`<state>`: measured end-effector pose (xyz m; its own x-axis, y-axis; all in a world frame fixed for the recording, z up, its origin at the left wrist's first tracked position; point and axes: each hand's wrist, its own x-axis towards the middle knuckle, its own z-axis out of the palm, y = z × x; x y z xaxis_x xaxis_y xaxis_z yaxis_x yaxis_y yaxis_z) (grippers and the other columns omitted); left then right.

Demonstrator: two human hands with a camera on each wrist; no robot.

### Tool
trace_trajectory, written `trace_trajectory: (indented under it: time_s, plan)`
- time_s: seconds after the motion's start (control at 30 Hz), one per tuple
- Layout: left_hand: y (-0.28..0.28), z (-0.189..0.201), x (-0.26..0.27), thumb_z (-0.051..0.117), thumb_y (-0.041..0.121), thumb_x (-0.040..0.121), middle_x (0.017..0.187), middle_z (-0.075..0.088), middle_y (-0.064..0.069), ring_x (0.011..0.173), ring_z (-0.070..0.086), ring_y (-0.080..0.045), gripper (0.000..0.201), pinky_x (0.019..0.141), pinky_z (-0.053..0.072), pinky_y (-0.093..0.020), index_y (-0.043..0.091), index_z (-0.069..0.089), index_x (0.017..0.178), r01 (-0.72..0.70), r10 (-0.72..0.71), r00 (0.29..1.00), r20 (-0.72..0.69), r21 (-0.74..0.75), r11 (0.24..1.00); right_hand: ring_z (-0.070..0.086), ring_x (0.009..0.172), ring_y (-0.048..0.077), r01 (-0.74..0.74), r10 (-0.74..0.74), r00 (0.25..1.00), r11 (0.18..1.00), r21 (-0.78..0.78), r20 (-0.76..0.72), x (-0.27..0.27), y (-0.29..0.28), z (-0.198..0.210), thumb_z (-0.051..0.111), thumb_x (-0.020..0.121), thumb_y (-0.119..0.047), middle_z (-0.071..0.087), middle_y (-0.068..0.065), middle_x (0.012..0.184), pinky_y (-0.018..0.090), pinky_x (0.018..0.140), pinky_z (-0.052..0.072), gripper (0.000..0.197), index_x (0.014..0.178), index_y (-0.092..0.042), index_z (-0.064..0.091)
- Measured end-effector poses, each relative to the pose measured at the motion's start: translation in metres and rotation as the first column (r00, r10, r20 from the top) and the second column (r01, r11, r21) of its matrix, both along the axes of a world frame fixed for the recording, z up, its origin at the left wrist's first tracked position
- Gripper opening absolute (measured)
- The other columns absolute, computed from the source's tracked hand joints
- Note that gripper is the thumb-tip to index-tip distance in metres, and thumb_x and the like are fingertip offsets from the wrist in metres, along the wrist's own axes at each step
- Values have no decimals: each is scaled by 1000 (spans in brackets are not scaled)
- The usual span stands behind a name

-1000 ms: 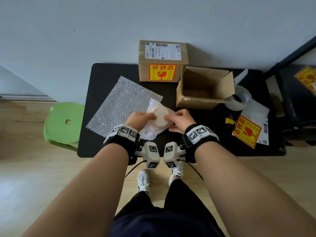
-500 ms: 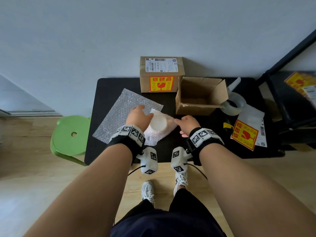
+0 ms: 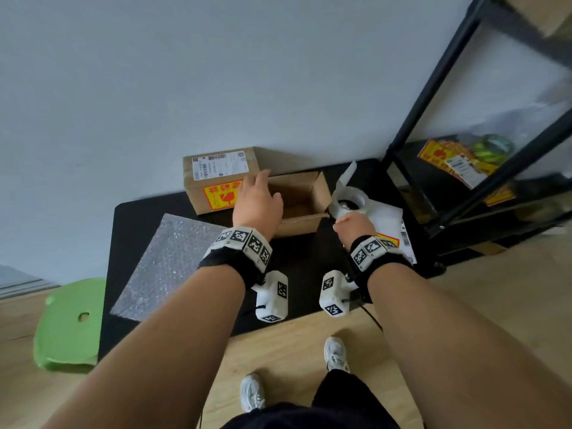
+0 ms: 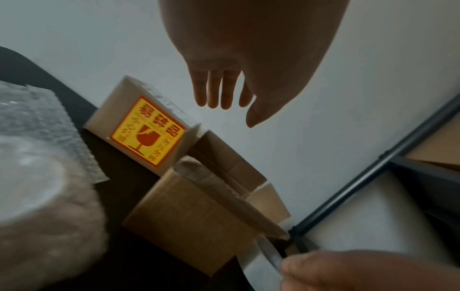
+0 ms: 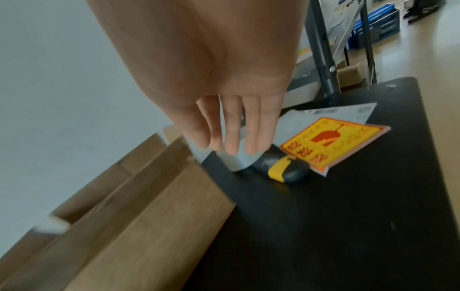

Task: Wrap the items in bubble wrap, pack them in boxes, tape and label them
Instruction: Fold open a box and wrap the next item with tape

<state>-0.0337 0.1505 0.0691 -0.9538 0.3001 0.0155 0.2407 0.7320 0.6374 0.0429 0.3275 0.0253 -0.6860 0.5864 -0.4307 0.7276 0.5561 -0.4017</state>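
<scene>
Both grips loose: our left hand [image 3: 257, 202] hovers over the open box [image 3: 305, 203], right hand [image 3: 353, 227] touching the tape roll [image 3: 351, 202], probably for sealing.

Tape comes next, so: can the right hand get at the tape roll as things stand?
Probably yes. The right hand is already at the tape roll, its straight fingers reaching over the rim. Nothing lies between them; the open box sits just to its left.

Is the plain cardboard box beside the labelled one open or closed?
Open. The plain box has its flaps standing up and its brown inside shows, while the labelled box next to it is closed.
</scene>
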Motion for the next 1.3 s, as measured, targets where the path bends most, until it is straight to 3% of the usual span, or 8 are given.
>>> trace_trajectory:
  time_s: [0.17,0.33,0.57,0.8,1.03,1.1,1.17,1.3]
  plan:
    - [69,1,2,49,18,96,147,40,-8,137,31,-25,50,111,29,-35,14,39,145,61,-63,996,-57,-37,997,59,114,31,-85,84,996,993,84,15,-10,59,0,45,98,-8,64,13,114,32,83,45,32,126,-5,60]
    - [123,-9,-3,49,15,94,145,42,-10,136,31,-28,49,112,27,-36,9,43,142,23,-31,997,-64,-119,993,53,121,28,-272,270,962,955,117,33,-18,97,-16,43,96,-8,61,10,126,38,97,47,42,134,-20,55]
    - [139,-27,-4,49,16,94,143,46,-13,136,34,-30,48,115,27,-41,9,46,141,-80,62,992,-109,-177,981,58,110,28,-503,490,862,857,108,130,-36,115,-33,46,94,-16,62,8,122,33,81,46,38,130,-24,57]
    - [135,-29,-1,43,19,99,145,45,-8,138,33,-25,43,116,25,-39,14,48,141,-179,160,980,-118,-170,969,55,116,27,-615,560,783,763,198,271,-44,112,-39,49,97,-15,61,5,120,34,95,42,27,122,-16,60]
    - [131,-22,-1,46,14,96,138,52,-8,132,39,-26,37,113,30,-39,12,59,130,-215,199,970,-141,-112,970,57,117,32,-374,375,923,927,-34,85,-62,114,-9,45,99,-25,63,13,121,38,98,44,33,122,-6,60]
    - [130,-16,-2,45,13,95,137,52,-8,132,38,-25,37,112,30,-37,12,59,129,-217,207,970,-125,-74,973,59,113,31,-306,306,952,948,-87,-10,-65,115,5,44,99,-22,64,14,118,34,89,45,33,121,-4,61]
    - [129,-8,-2,45,13,96,137,52,-7,132,38,-25,37,111,29,-35,12,58,130,-217,214,973,-90,-33,976,61,109,32,-247,235,963,965,-89,-130,-64,114,19,45,99,-17,66,15,114,32,82,44,31,117,-3,65]
    - [124,9,-4,46,14,97,133,55,-8,127,45,-25,34,108,36,-36,13,59,128,-163,164,986,-14,41,986,60,111,35,-72,-1,925,981,-180,-379,-53,104,48,52,92,-10,68,18,116,36,91,47,28,113,-2,69]
